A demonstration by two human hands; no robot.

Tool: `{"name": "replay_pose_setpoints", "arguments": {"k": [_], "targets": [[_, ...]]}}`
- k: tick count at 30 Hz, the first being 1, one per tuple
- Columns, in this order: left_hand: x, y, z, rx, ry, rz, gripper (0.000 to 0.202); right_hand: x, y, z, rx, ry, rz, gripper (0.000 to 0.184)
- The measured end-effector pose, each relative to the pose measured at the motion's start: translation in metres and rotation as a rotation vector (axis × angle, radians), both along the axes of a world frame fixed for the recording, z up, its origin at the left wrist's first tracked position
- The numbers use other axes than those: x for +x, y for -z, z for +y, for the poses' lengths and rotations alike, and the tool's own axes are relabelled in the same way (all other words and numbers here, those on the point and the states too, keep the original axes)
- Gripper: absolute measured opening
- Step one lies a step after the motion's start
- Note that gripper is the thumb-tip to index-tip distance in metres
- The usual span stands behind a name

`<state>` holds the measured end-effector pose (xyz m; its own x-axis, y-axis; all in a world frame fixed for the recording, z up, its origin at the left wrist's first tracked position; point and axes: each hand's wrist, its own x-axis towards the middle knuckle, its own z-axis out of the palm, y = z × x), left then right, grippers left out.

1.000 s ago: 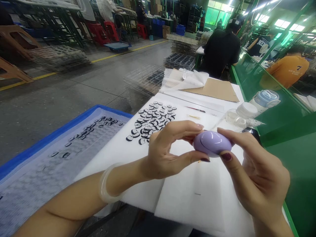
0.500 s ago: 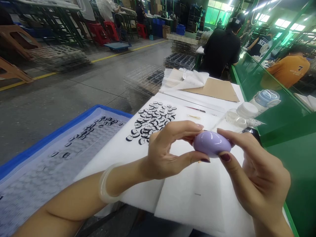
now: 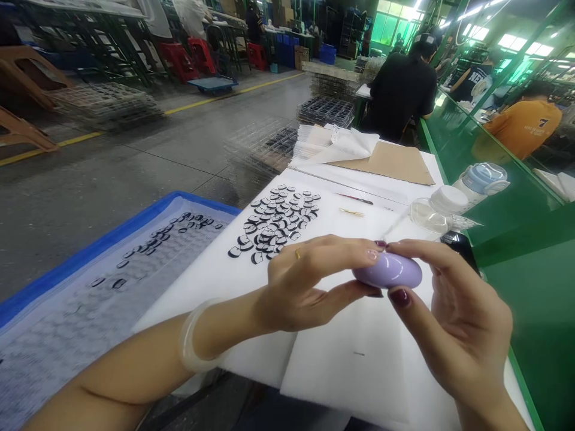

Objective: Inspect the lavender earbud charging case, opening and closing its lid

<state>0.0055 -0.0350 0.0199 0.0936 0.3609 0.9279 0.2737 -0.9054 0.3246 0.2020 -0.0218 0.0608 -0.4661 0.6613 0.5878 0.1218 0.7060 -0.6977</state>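
Our left hand [image 3: 294,290] and right hand [image 3: 465,326] pinch a purple piece [image 3: 398,273], its upper left hidden, more covered than before

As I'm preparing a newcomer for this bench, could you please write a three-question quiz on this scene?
1. True or false: the purple object is lying on the white work surface, apart from both hands.
2. Seen from the worker's place, where is the blue-rimmed tray? A) right of the work surface; B) left of it; C) on top of it.
3. What lies scattered on the work surface, beyond the left hand?

Key:
1. False; the purple object is held up between the left hand and the right hand.
2. B.
3. Many small dark-edged pieces, some overlapping.
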Motion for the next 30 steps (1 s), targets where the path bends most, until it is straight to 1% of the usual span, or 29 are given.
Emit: {"name": "replay_pose_setpoints", "arguments": {"k": [3, 6, 10, 14, 18, 23, 27, 30], "targets": [[-0.002, -0.002, -0.001, 0.018, 0.004, 0.01, 0.042, 0.002, 0.003, -0.001, -0.008, -0.041, 0.002, 0.042], [-0.003, -0.003, -0.001, 0.034, 0.023, 0.0, 0.037, 0.004, 0.006, -0.002, 0.015, -0.032, 0.018, 0.047], [-0.003, -0.006, 0.0, 0.105, 0.022, 0.025, 0.028, 0.005, 0.008, -0.001, 0.006, -0.076, 0.041, 0.059], [-0.004, -0.008, 0.002, 0.117, -0.005, 0.048, 0.032, 0.004, 0.009, 0.0, 0.072, -0.077, 0.095, 0.07], [-0.002, -0.008, 0.005, 0.101, -0.078, 0.053, 0.036, 0.002, 0.01, 0.001, 0.106, -0.105, 0.148, 0.077], [0.001, -0.008, 0.006, 0.09, -0.061, 0.047, 0.039, 0.002, 0.01, 0.004, 0.159, -0.174, 0.204, 0.086], [0.0, -0.009, 0.003, 0.096, -0.098, 0.067, 0.037, 0.003, 0.009, 0.007, 0.212, -0.203, 0.224, 0.087], [-0.001, -0.01, 0.001, 0.106, -0.093, 0.087, 0.028, 0.002, 0.01, 0.008, 0.229, -0.208, 0.221, 0.085]]}}
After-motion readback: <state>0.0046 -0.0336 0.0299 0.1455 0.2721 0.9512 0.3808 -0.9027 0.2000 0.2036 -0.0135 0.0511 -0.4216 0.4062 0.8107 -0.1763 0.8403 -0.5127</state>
